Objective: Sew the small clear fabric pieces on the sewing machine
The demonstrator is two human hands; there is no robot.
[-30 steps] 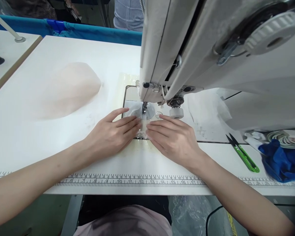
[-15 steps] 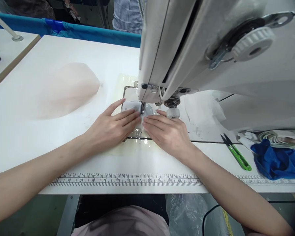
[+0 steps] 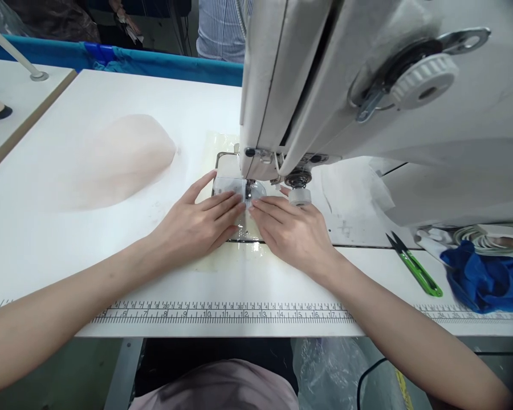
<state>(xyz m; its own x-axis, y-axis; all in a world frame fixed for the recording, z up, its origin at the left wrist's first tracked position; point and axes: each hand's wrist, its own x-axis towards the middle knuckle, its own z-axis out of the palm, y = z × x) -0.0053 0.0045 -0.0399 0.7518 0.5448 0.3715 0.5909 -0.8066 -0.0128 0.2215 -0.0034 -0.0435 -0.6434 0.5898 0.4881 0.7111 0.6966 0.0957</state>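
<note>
Both hands down flat on the counter [image 3: 123,273], right at the needle [image 3: 248,191] of the sewing machine [image 3: 367,108]. Left hand [image 3: 192,225] spread palm-down, fingers stretched out and lying side by side, thumb angled up toward the metal plate [image 3: 226,171]; grip not closed on anything, just pressing. Right hand [image 3: 294,230] mirrored on the other side, fingers likewise straight and flat, tips almost meeting the left fingertips just in front of the needle. Between and under those fingertips, a small pale strip of fabric [image 3: 244,219], lying on the plate and running toward the needle; pinned down by both hands, edges hard to make out against the shiny surface. Small white spool [image 3: 300,196] just behind the right hand, under the machine head. Off to the left, well apart, a pale pink foam cup [image 3: 123,159] resting on the counter. To the right, green thread snips [image 3: 414,265] lying near the counter edge, with a blue cloth [image 3: 487,279] bunched up just beyond. Printed ruler [image 3: 222,313] running along the near edge, below both forearms. At the far side, a blue bin edge [image 3: 154,60] and a person in a striped shirt [image 3: 220,28] standing behind.
</note>
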